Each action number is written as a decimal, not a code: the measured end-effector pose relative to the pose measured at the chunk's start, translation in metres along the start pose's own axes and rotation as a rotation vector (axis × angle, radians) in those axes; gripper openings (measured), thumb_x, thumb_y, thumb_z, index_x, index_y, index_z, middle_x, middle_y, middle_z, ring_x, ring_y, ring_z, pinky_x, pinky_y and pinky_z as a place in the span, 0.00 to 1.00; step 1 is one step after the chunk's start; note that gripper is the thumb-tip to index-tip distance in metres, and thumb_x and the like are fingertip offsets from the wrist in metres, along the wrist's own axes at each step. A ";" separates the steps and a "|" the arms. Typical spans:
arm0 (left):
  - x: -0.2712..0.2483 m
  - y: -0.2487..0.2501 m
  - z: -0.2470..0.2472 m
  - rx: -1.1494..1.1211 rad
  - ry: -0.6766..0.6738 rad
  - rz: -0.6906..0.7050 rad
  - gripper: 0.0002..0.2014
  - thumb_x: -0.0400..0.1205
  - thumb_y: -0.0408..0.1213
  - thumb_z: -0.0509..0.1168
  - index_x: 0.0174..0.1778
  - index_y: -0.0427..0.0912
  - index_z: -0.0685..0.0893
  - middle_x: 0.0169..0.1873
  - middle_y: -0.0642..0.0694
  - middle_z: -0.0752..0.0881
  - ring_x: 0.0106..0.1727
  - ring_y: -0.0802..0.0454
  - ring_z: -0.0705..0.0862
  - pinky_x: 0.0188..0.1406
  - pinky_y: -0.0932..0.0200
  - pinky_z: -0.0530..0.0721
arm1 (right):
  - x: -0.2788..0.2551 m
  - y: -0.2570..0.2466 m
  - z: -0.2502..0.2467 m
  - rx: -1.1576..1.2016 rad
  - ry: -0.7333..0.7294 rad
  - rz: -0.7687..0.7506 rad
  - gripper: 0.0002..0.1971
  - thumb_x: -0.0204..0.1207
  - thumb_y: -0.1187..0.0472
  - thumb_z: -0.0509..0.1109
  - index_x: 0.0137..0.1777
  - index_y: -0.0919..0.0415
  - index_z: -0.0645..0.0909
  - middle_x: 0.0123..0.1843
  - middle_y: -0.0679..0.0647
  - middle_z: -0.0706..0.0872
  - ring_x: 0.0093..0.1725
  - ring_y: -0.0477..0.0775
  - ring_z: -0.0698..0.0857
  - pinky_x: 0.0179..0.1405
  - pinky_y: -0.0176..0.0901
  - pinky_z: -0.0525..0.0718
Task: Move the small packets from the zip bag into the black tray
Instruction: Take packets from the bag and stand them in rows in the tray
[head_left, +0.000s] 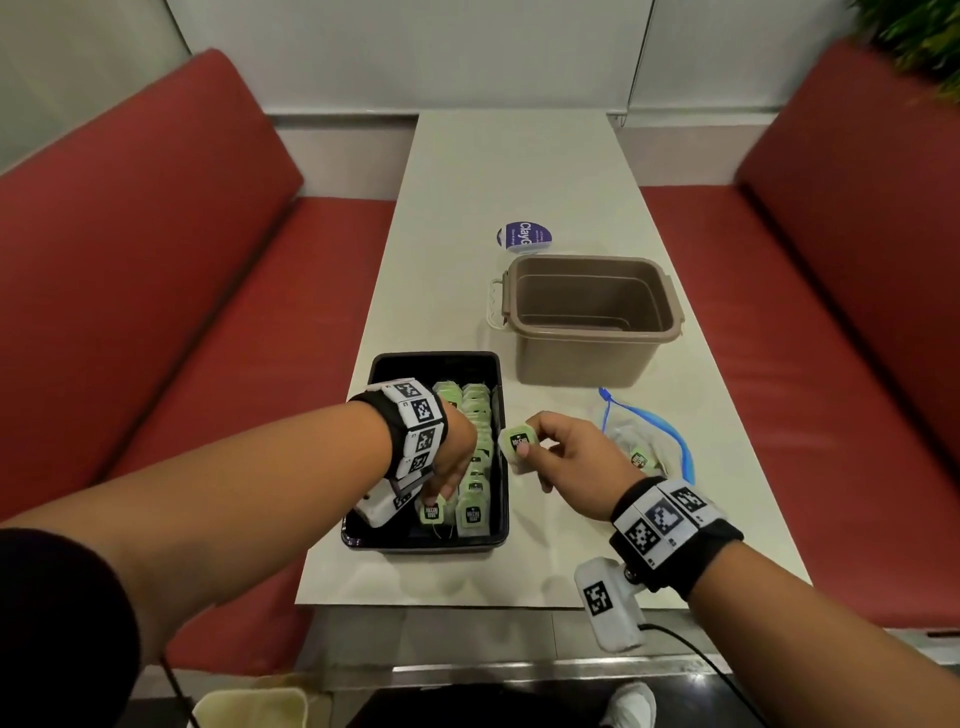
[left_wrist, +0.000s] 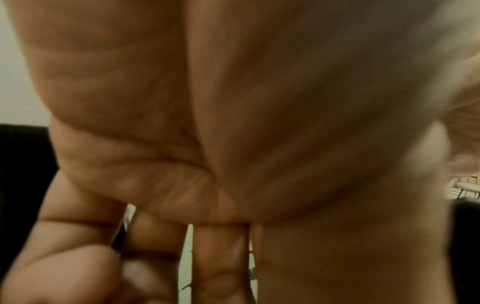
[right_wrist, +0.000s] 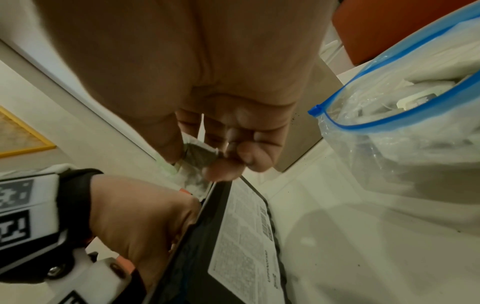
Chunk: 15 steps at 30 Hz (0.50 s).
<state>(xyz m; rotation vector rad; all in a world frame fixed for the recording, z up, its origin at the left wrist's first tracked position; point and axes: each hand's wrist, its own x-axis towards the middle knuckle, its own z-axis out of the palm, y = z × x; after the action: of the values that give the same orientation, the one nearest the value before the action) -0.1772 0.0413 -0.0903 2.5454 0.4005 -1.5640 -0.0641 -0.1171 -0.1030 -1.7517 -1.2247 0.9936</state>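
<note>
The black tray (head_left: 501, 395) sits on the near left of the table with rows of small green packets (head_left: 475, 415) standing in it. My left hand (head_left: 435, 493) reaches down into the tray's near end and pinches one green packet (head_left: 431, 512); its thin edge (left_wrist: 122, 232) shows between my fingers. My right hand (head_left: 530, 448) hovers just right of the tray's rim, pinching another green packet (head_left: 517, 441) between thumb and fingers (right_wrist: 223, 170). The clear zip bag (head_left: 649, 441) with a blue seal lies open to the right, with packets (head_left: 640, 460) inside.
An empty tan plastic tub (head_left: 592, 317) stands behind the tray and bag. A round purple sticker (head_left: 523, 236) lies beyond it. Red bench seats (head_left: 156, 312) flank the narrow white table (head_left: 467, 208) on both sides. The table's near edge runs just below the tray.
</note>
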 end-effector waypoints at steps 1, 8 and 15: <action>0.003 -0.002 -0.001 -0.025 0.010 0.004 0.14 0.74 0.37 0.79 0.55 0.43 0.92 0.48 0.50 0.92 0.46 0.54 0.88 0.52 0.61 0.85 | 0.000 0.000 0.000 -0.009 0.009 -0.002 0.06 0.83 0.56 0.69 0.45 0.55 0.81 0.41 0.53 0.92 0.29 0.50 0.82 0.36 0.48 0.84; 0.024 0.007 -0.001 0.168 0.092 -0.132 0.22 0.73 0.55 0.77 0.54 0.43 0.90 0.44 0.49 0.89 0.46 0.47 0.86 0.49 0.56 0.83 | -0.002 0.005 0.004 0.004 0.045 0.009 0.04 0.81 0.59 0.72 0.47 0.58 0.85 0.40 0.54 0.91 0.27 0.49 0.81 0.33 0.43 0.82; 0.010 0.005 -0.007 0.078 0.144 -0.129 0.20 0.75 0.54 0.76 0.55 0.42 0.89 0.32 0.52 0.83 0.44 0.49 0.83 0.48 0.55 0.82 | 0.006 0.004 0.006 0.052 0.076 0.048 0.04 0.78 0.60 0.75 0.42 0.59 0.85 0.33 0.45 0.87 0.26 0.49 0.84 0.29 0.40 0.78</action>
<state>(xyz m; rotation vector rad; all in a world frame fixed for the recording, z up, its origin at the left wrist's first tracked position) -0.1649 0.0396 -0.0964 2.7532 0.5404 -1.4681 -0.0666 -0.1117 -0.1103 -1.7690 -1.1049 0.9694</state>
